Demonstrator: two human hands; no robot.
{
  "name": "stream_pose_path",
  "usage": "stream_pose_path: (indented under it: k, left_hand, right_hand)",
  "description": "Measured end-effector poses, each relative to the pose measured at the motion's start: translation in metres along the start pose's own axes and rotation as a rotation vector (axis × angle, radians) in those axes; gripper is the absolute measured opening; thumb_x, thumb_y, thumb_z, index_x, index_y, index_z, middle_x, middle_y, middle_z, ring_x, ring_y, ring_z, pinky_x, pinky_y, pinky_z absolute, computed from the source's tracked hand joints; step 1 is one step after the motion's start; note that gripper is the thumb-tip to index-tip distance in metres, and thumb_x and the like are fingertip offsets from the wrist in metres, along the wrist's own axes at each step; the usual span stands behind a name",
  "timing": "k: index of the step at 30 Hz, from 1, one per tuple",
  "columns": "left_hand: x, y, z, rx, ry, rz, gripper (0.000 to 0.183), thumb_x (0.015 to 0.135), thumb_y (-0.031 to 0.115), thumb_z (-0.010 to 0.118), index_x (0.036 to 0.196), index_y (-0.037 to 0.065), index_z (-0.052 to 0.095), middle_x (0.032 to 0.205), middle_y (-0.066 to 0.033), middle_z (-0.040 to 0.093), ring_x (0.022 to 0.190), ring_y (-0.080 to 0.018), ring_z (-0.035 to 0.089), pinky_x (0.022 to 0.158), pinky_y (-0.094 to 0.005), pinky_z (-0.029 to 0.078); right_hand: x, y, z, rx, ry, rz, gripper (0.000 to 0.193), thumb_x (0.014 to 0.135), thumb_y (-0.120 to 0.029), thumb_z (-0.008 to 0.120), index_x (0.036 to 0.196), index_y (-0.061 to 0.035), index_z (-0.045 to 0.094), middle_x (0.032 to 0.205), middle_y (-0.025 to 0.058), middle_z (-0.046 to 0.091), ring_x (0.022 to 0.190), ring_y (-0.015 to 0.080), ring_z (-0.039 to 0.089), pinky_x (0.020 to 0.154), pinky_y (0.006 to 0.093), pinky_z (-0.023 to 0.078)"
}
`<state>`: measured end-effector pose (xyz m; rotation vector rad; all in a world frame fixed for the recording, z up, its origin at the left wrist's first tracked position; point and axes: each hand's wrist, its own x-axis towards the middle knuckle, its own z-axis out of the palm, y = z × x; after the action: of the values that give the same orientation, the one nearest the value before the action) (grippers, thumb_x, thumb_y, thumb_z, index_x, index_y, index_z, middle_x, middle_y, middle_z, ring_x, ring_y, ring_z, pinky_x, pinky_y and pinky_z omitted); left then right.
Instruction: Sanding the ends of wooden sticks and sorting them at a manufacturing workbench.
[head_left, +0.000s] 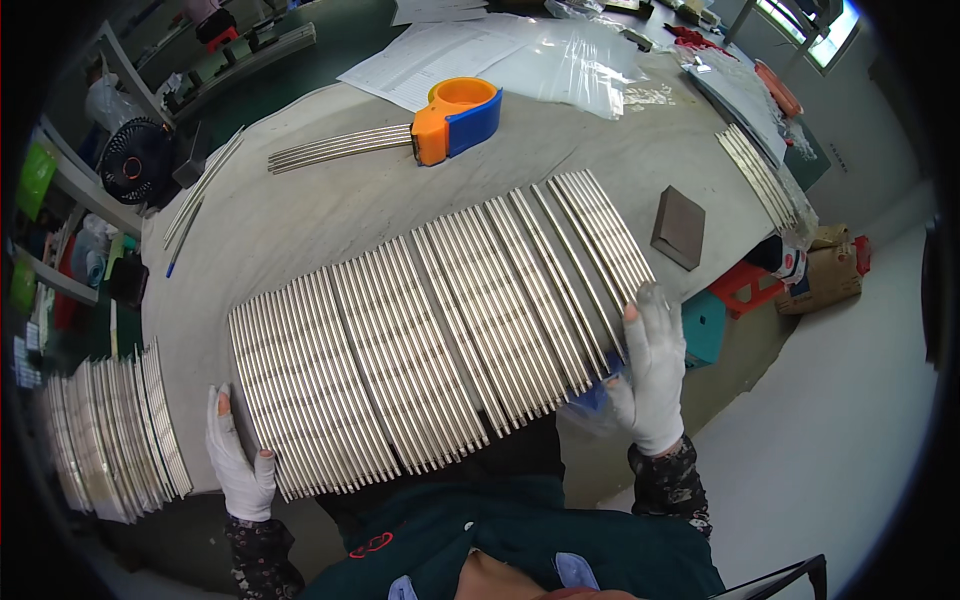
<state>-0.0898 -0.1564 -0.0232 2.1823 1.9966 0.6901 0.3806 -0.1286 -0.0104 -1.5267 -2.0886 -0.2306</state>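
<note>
A wide row of long silvery metal rods (440, 330) lies across the grey worktop (330, 215), flanked by the left hand (240, 462) and right hand (655, 375). Behind it sits an orange-and-blue tape dispenser (456, 120), with a smaller bundle of metal rods (340, 147) to its left. A dark square block (678, 227) lies right of the row.

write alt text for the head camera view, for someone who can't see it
Two white-gloved hands, left hand and right hand, press against the two ends of a long row of thin metal rods laid side by side on a grey table. Behind the row lies an orange and blue tape dispenser; more rods sit at the far left.
</note>
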Motion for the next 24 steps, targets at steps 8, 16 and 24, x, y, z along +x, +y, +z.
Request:
stream_pose_path:
  k: [8, 16, 24]
  left_hand:
    - [-0.001, -0.003, 0.0, 0.056, -0.016, 0.006, 0.087, 0.087, 0.068, 0.035, 0.144, 0.003, 0.026, 0.142, -0.0208, 0.037, 0.135, -0.036, 0.03, 0.109, -0.046, 0.024]
    - [-0.005, -0.005, -0.001, 0.042, -0.01, -0.004, 0.083, 0.089, 0.064, 0.038, 0.144, 0.002, 0.027, 0.142, -0.0213, 0.037, 0.134, -0.0354, 0.032, 0.109, -0.0445, 0.024]
    - [-0.004, -0.006, 0.001, 0.061, -0.005, 0.004, 0.082, 0.09, 0.062, 0.038, 0.144, 0.002, 0.027, 0.141, -0.0218, 0.038, 0.133, -0.0358, 0.033, 0.108, -0.0439, 0.025]
  right_hand:
    - [-0.003, 0.004, 0.012, -0.025, -0.124, 0.106, 0.081, 0.089, -0.065, 0.027, 0.126, 0.0053, 0.045, 0.128, 0.0275, 0.044, 0.122, 0.0463, 0.039, 0.103, 0.0569, 0.026]
    - [-0.002, -0.004, -0.001, 0.098, -0.116, -0.065, 0.076, 0.091, -0.062, 0.024, 0.131, 0.0011, 0.04, 0.124, 0.0261, 0.047, 0.118, 0.045, 0.044, 0.101, 0.0564, 0.028]
    - [-0.003, 0.03, 0.006, 0.016, -0.075, 0.119, 0.071, 0.091, -0.059, 0.034, 0.13, 0.0002, 0.042, 0.126, 0.0302, 0.043, 0.117, 0.0496, 0.041, 0.097, 0.0554, 0.034]
